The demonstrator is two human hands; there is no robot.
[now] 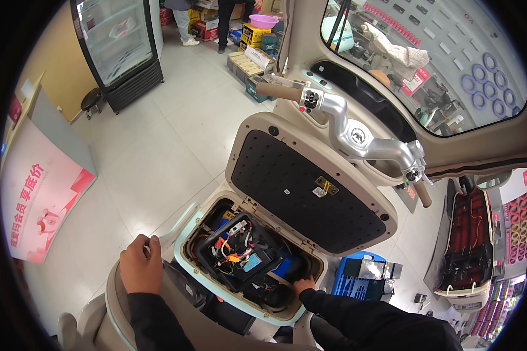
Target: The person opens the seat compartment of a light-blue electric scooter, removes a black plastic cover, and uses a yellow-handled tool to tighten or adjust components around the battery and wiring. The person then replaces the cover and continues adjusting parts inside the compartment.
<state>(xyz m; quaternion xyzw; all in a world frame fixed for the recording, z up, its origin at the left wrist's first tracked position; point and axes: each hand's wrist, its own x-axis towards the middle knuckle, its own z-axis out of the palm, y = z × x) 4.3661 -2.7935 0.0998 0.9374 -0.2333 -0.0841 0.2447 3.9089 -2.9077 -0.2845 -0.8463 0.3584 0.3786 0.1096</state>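
Note:
An open storage compartment (183,250) with a pale green rim lies before me, in a small vehicle. Inside it sits a black tray (205,257) holding tangled wires and orange, white and red connectors (233,258). Blue parts (283,266) show beneath and beside the tray. My left hand (141,264) is closed with curled fingers, left of the compartment near a pale trim edge; anything in it is hidden. My right hand (304,285) reaches to the compartment's right inner edge, its fingertips mostly out of sight. The compartment's lid (287,187), black inside with a brass latch, stands raised behind.
Silver handlebars (357,137) with brown grips rise beyond the lid, below a windscreen (433,64). A blue crate (357,286) stands on the floor at right. A glass-door cooler (117,44), a pink-fronted counter (47,199) and stacked boxes (249,64) stand farther off. Two people are partly visible.

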